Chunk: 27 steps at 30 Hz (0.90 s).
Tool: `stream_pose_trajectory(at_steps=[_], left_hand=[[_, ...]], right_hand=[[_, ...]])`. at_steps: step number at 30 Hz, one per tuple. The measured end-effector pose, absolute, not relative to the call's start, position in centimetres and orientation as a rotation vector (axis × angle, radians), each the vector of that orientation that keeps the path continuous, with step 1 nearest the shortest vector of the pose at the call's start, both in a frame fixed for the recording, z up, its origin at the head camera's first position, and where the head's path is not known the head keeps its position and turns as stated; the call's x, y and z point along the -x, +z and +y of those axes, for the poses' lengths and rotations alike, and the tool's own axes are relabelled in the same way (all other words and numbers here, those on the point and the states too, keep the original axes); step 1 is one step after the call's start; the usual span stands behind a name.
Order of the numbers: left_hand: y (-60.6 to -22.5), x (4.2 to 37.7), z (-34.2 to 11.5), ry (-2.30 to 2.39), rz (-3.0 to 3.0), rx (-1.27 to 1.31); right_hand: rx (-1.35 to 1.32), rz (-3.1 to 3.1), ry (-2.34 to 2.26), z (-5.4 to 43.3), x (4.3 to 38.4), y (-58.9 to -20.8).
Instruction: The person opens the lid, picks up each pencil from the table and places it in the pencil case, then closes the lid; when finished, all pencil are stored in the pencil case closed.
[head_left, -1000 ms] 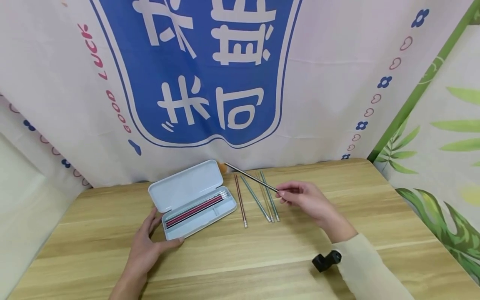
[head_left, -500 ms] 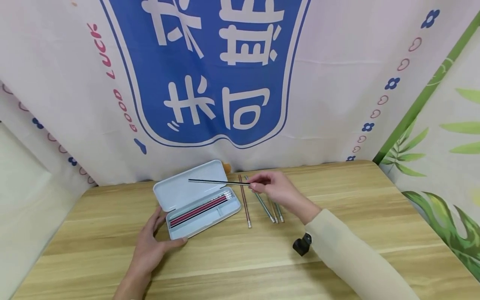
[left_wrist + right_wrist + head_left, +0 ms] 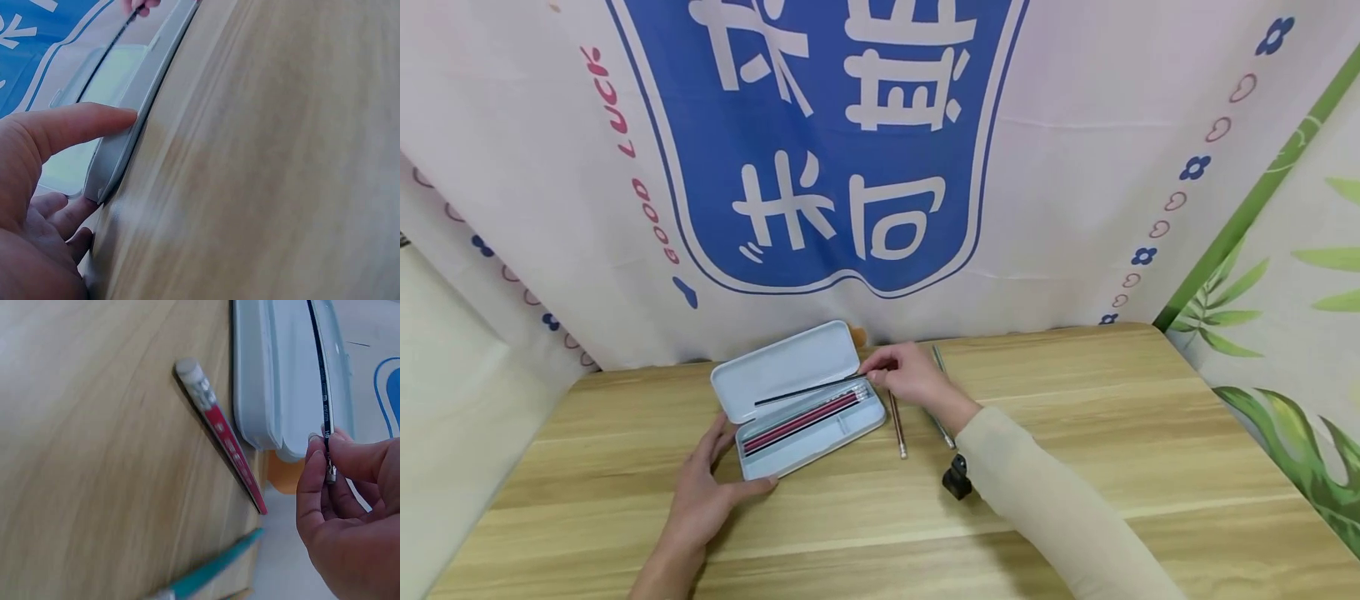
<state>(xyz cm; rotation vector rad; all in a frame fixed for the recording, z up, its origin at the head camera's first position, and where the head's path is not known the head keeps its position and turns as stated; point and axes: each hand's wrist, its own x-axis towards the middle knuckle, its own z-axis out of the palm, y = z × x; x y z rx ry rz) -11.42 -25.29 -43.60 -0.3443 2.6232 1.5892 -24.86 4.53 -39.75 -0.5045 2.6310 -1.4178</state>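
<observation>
Right hand (image 3: 913,379) pinches the black pencil (image 3: 324,387) near its eraser end, over the open light-blue pencil case (image 3: 807,444), so the far tip could swing and snag the lid (image 3: 784,365) or, if the left hand (image 3: 702,493) gripping the case eases off, push it askew.

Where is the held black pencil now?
In the head view, the black pencil extends left from the right hand, in front of the open pencil case lid.

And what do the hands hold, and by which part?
Right hand: black pencil, pinched near its metal-tipped end. Left hand: case, gripped around its left end.
</observation>
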Motion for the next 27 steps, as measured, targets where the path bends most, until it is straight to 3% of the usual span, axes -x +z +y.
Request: stream_pose_trajectory(at_steps=[14,27], left_hand=[[-43.6,11.5,-25.1,1.593,2.615,0.367],[-43.6,11.5,-25.0,1.609,2.606,0.382]], right_hand=[[0.555,2.749,-1.235,2.8,25.1,-40.3],[0.348,2.686,-1.373,1.7,25.6,-40.7]])
